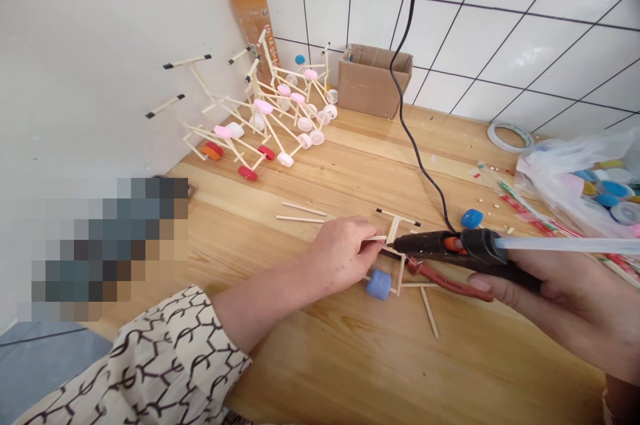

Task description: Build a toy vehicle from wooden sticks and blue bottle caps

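From my remote view: left hand (345,253) pinched closed on the wooden stick frame (393,230), steadying it on the counter (320,372) beside a blue bottle cap (379,284); right hand (565,298) wrapped around a hot glue gun (477,248), nozzle held at the frame's joint.

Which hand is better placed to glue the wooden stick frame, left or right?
Probably right: the right hand holds the hot glue gun, nozzle at the stick frame; the left hand pinches a stick.
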A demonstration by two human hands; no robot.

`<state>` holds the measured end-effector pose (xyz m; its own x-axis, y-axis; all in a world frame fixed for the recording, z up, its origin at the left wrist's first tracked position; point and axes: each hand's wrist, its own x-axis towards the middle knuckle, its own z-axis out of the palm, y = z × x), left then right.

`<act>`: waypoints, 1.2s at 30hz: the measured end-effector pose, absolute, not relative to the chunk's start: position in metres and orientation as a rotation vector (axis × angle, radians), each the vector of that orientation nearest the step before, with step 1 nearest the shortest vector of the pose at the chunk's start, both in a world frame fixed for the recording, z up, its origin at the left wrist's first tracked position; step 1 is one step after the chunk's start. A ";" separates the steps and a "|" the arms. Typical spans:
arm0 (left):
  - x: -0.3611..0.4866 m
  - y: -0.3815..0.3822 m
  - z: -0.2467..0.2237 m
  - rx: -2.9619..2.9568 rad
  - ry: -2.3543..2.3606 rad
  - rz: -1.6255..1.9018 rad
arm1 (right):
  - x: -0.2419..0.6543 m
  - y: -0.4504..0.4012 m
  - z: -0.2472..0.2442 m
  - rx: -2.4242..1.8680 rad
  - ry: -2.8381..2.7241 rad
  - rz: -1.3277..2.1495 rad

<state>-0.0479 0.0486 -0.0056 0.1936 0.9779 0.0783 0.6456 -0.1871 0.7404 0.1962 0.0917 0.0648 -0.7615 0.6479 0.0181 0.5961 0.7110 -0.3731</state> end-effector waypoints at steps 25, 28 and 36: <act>-0.046 0.048 -0.007 1.892 1.545 0.774 | 0.193 0.094 0.067 -0.981 -2.787 0.507; -0.046 0.048 -0.008 1.891 1.544 0.777 | 0.194 0.094 0.064 -0.987 -2.767 0.494; -0.046 0.047 -0.007 1.877 1.560 0.782 | 0.191 0.091 0.064 -0.999 -2.770 0.518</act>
